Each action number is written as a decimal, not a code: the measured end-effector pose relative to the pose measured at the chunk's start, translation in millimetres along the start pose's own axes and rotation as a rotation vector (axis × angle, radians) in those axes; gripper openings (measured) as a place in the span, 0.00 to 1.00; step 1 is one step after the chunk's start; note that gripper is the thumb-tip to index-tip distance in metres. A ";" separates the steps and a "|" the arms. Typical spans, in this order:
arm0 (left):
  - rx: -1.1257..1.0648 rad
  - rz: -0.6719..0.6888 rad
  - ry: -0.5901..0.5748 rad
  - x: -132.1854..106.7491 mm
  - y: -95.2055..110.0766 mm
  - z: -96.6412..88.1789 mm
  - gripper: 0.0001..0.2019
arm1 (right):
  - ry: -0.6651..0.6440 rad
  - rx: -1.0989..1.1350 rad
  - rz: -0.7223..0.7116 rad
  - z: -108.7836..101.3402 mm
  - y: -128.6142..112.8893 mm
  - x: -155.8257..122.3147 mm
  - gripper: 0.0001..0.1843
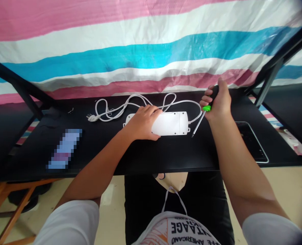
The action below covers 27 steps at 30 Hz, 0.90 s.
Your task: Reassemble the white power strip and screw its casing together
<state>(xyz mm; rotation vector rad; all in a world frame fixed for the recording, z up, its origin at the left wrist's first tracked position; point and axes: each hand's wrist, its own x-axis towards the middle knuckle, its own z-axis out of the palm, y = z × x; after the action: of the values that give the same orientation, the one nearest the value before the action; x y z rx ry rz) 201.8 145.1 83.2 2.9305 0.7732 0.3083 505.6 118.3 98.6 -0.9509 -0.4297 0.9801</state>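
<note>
A white power strip (pixel 170 123) lies on the black table with its screw-holed back face up. Across its left part rests my left hand (pixel 144 123), fingers over the far edge and thumb at the near edge, gripping it. My right hand (pixel 219 102) is raised to the right of the strip, wrapped round the black handle of a screwdriver (pixel 198 125). The screwdriver has a green collar, and its metal shaft points down and left, the tip just off the strip's right end. The strip's white cord (pixel 130 104) loops behind it to a plug (pixel 92 118) at the left.
A phone-like item with a pixelated surface (pixel 65 148) lies at the left of the black table (pixel 171 153). Partly behind my right forearm is a dark tablet with a pale rim (pixel 253 141). Striped sheeting (pixel 151 51) hangs behind, between black metal supports. A wooden stool (pixel 15 204) stands at lower left.
</note>
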 end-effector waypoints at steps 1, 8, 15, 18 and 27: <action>-0.010 0.001 -0.008 0.2 0.2 0.6 0.46 | 0.012 -0.008 0.001 -0.4 1.5 1.6 0.28; -0.060 -0.008 -0.046 1.6 2.0 4.8 0.45 | 0.030 -0.063 -0.037 -2.0 9.9 6.7 0.27; -0.168 -0.119 -0.098 4.5 18.9 18.9 0.42 | 0.101 -0.031 -0.014 0.2 12.9 6.2 0.24; -0.203 -0.173 -0.120 6.5 30.5 22.8 0.41 | 0.123 -0.018 -0.009 1.9 14.3 6.0 0.24; -0.355 -0.327 -0.263 -40.7 5.3 -25.3 0.65 | 0.036 0.163 0.141 2.6 10.4 -0.4 0.19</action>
<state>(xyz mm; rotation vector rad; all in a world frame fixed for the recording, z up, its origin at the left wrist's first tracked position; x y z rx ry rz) 164.2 121.3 101.7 2.4026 1.0152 0.0250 498.4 121.4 91.3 -0.8587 -0.2507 1.1068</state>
